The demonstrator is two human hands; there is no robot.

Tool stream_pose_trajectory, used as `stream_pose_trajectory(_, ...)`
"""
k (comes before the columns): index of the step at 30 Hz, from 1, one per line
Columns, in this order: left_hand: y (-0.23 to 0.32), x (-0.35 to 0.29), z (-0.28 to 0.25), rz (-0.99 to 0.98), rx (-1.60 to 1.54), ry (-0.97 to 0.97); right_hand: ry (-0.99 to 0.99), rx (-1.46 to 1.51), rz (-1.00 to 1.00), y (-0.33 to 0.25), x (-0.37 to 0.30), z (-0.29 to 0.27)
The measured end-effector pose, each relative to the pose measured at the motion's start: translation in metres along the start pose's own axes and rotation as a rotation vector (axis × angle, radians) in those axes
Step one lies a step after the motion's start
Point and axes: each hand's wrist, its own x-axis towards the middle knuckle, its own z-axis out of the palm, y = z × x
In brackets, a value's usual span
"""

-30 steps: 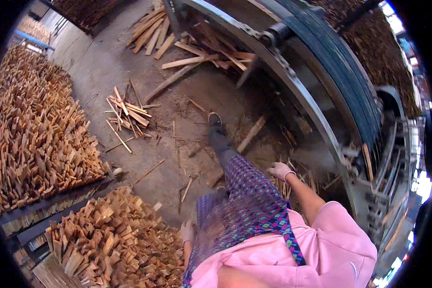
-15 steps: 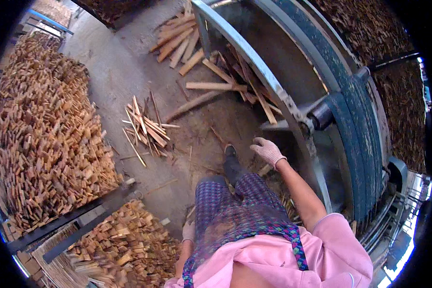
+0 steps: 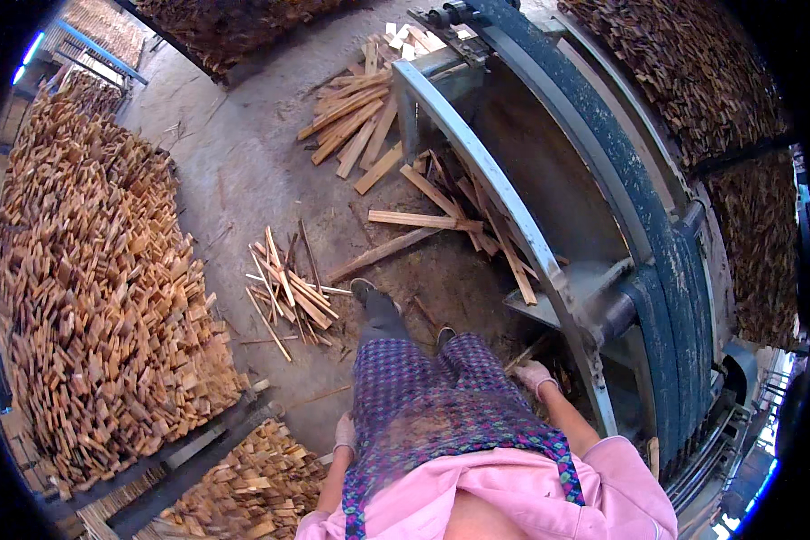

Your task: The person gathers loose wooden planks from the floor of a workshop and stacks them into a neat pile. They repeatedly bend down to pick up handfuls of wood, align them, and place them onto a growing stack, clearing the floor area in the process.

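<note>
Dusty concrete floor [image 3: 225, 189] runs between a tall wood stack [image 3: 108, 279] and a machine with a blue-green frame [image 3: 639, 189]. Wooden pieces in the lower stack [image 3: 252, 486] look stiff, probably rough and light singly, best gripped around mid-length; a wooden batten [image 3: 525, 354] seems likely to handle alike. That stack lies just left of the gloved left hand [image 3: 345, 432]; the batten lies just ahead of the gloved right hand [image 3: 535, 378], contact unclear. Nothing shows in either of the hands, though I cannot tell how curled their fingers are.
</note>
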Motion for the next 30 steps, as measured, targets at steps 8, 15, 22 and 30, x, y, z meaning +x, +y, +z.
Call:
stream_pose_trajectory(8,0.019,0.132,-0.133,0.133,0.223,0.02,-0.024,-0.12,-0.366,-0.151,0.04,-0.03)
stream_pose_trajectory(15,0.261,0.202,-0.383,-0.032,-0.352,0.138,-0.03,-0.184,-0.393,-0.339,0.097,-0.066)
stream_pose_trajectory(22,0.372,0.336,-0.518,0.02,-0.384,0.164,-0.059,0.143,-0.183,-0.533,0.134,-0.135)
stream_pose_trajectory(30,0.452,0.423,-0.581,0.066,0.012,0.002,0.013,0.283,-0.109,-0.645,0.165,-0.201)
